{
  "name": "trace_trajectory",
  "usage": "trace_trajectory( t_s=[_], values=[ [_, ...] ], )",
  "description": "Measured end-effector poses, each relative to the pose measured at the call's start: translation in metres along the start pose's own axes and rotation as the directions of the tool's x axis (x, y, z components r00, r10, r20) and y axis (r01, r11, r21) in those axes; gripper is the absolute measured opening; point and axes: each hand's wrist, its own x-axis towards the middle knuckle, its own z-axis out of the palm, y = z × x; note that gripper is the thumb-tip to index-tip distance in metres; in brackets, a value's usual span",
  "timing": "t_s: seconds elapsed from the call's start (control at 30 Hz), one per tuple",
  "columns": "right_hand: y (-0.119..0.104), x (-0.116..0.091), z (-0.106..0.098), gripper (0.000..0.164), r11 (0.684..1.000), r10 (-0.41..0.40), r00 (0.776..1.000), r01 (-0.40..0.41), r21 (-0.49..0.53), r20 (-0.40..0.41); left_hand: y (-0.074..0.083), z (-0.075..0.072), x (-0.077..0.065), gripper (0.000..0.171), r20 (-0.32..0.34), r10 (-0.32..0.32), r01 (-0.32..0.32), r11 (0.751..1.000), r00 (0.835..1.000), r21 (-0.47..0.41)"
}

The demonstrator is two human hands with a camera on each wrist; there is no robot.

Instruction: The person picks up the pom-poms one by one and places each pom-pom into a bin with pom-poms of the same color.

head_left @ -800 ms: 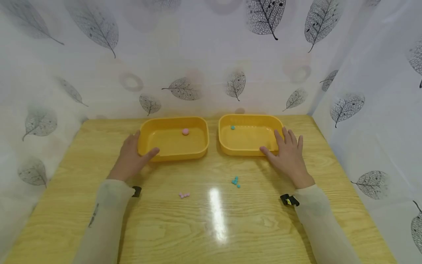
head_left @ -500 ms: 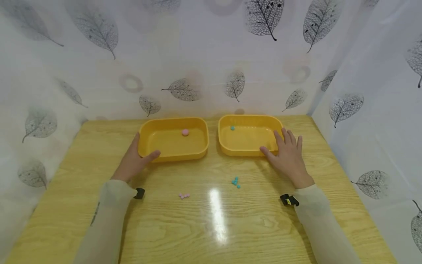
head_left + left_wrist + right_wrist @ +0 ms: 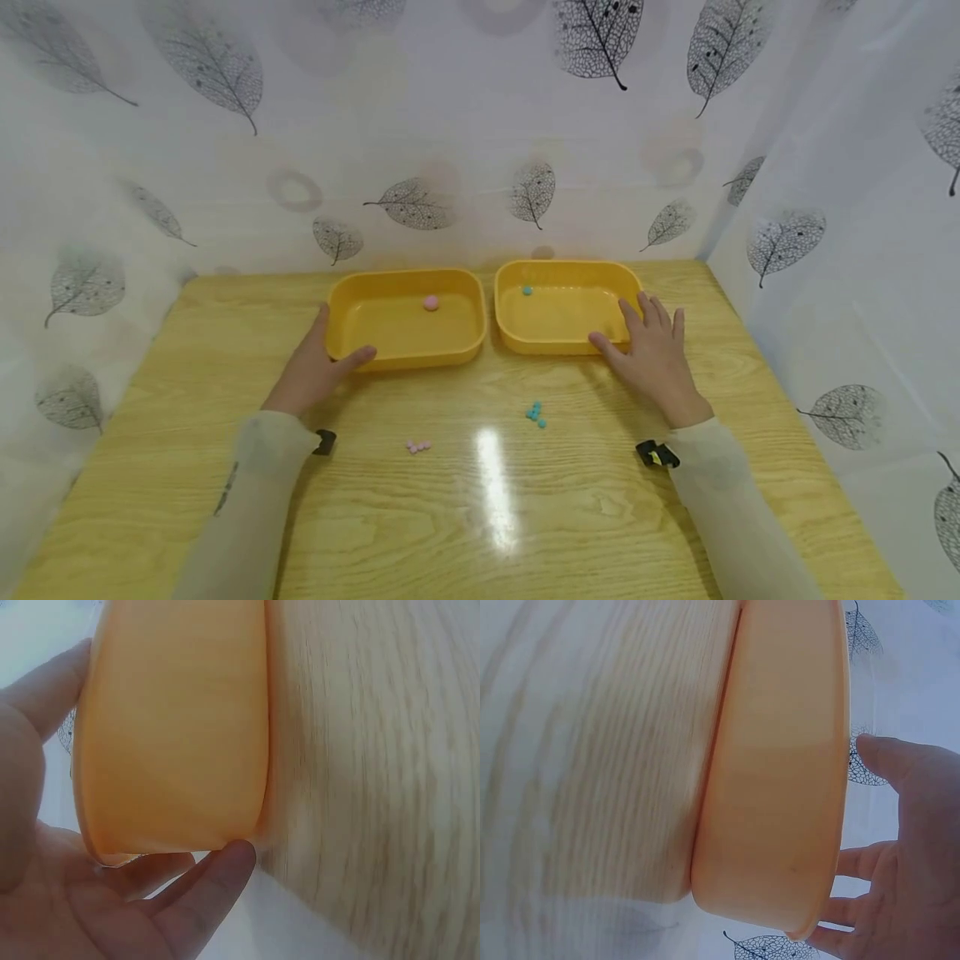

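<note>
In the head view my left hand [image 3: 311, 367] is at the left end of a yellow plastic tray [image 3: 408, 363]. Its fairly straight fingers press the tray's short side, as the left wrist view shows, and the thumb lies at the near rim. A round pink piece [image 3: 431, 303] sits inside that tray. My right hand [image 3: 656, 358] is spread at the right end of a second yellow tray [image 3: 551, 345], fingertips touching or close to its end. In the right wrist view the thumb stands apart from the rim. A small teal piece [image 3: 527, 291] lies in this tray.
Several small pink pieces [image 3: 417, 447] lie on the wooden table [image 3: 585, 517] at centre left. Several teal pieces [image 3: 536, 413] are grouped nearer the right tray. A leaf-printed white curtain [image 3: 450, 125] hangs behind and at both sides.
My left hand has shifted right, and the left tray with its pink piece has slid right, closer to the other tray. The right hand and right tray have hardly moved.
</note>
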Motion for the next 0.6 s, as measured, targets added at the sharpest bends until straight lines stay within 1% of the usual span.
trace_trajectory(
  t_s=[0.23,0.37,0.43,0.6],
  values=[
    [-0.001,0.000,0.002,0.088,1.000,0.001,1.000,-0.001,0.001,0.016,0.007,0.006,-0.001,0.121,0.007,0.006,-0.005,1.000,1.000,-0.021],
    [0.000,0.001,0.003,0.088,1.000,0.003,1.000,-0.003,0.007,0.014,0.009,0.009,0.000,0.120,-0.001,0.011,-0.011,1.000,1.000,-0.027],
    [0.000,0.001,0.003,0.086,1.000,-0.008,1.000,0.008,0.004,-0.008,0.009,0.011,0.000,0.119,-0.009,0.014,-0.015,0.999,1.000,-0.032],
    [0.001,0.003,0.005,0.076,0.998,-0.063,0.992,0.064,0.007,-0.112,0.009,0.016,0.001,0.119,-0.020,0.015,-0.016,0.999,1.000,-0.050]
  ],
)
